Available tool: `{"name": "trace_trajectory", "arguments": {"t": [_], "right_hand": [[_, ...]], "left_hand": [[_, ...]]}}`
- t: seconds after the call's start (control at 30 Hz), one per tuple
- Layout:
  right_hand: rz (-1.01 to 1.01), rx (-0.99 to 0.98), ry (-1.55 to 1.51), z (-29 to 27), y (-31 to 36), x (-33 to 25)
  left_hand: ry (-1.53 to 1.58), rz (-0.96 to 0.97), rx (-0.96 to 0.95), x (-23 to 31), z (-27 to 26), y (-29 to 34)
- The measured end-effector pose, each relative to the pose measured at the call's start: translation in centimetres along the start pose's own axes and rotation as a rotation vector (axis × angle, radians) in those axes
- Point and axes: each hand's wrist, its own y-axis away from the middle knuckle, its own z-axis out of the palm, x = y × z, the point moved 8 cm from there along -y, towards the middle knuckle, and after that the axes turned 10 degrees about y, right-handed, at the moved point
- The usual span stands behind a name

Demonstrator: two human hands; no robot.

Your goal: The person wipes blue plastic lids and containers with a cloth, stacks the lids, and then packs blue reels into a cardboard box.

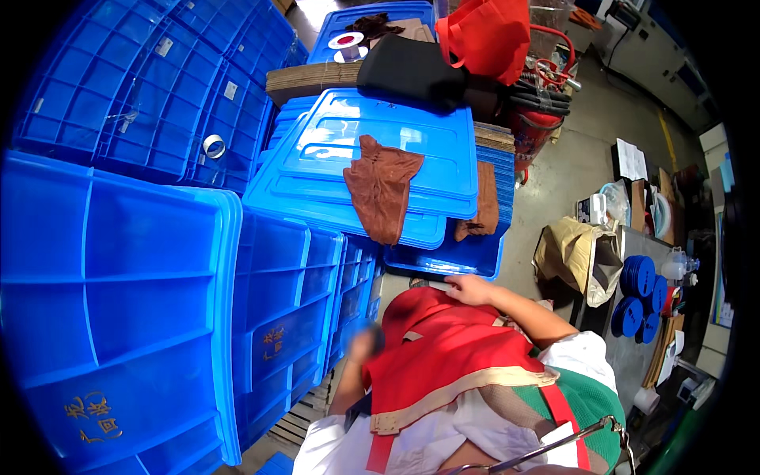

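Note:
My left hand [362, 345] is beside the stacked blue crates, at the left edge of the red apron I wear. It is smeared by motion, and a dark blurred patch lies against its fingers, so its grip is unclear. My right hand [473, 290] lies at the far edge of the red apron [451, 348], below the open blue bin [475, 265]. Its fingers are curled; whatever they may hold is hidden. Ahead, a crumpled brown cloth [381, 186] drapes over stacked blue lids [309, 158]. Another brown cloth [479, 202] hangs at their right side.
Tall blue crates [150, 269] wall off the left, with a tape roll [214, 146] on one. Behind the lids lie a black cushion-like piece [412, 73] and a red bag [484, 39]. On the right, a tan sack [578, 253] stands beside a bench with blue discs [638, 275].

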Motion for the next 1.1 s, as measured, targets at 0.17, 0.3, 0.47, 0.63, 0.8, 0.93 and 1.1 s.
{"name": "trace_trajectory", "arguments": {"t": [0.17, 0.3, 0.47, 0.63, 0.8, 0.93, 1.1], "right_hand": [[0.575, 0.007, 0.316, 1.3, 10.3, 14.0], [0.844, 0.442, -0.530, 9.7, 23.0, 27.4], [1.150, 0.716, -0.829, 19.9, 31.6, 27.8], [0.858, 0.668, -0.953, 21.0, 29.6, 19.4], [0.830, 0.600, -0.875, 17.6, 29.6, 20.1], [0.846, 0.649, -1.017, 15.5, 30.4, 28.7], [0.881, 0.684, -1.120, 9.4, 35.5, 43.9]], "left_hand": [[-0.096, 0.015, -0.093, 0.1, -1.6, -4.9], [-0.170, 0.007, -0.149, 1.7, 2.1, -7.9], [-0.701, 0.511, -0.360, 7.4, 7.2, -8.6], [-0.827, 0.463, -0.520, 9.5, 16.9, -3.2], [-0.802, 0.584, -0.599, 8.0, 21.6, -3.8], [-0.715, 0.671, -0.477, 9.2, 22.9, -4.1], [-0.708, 0.649, -0.283, 8.4, 31.4, -2.1]]}}
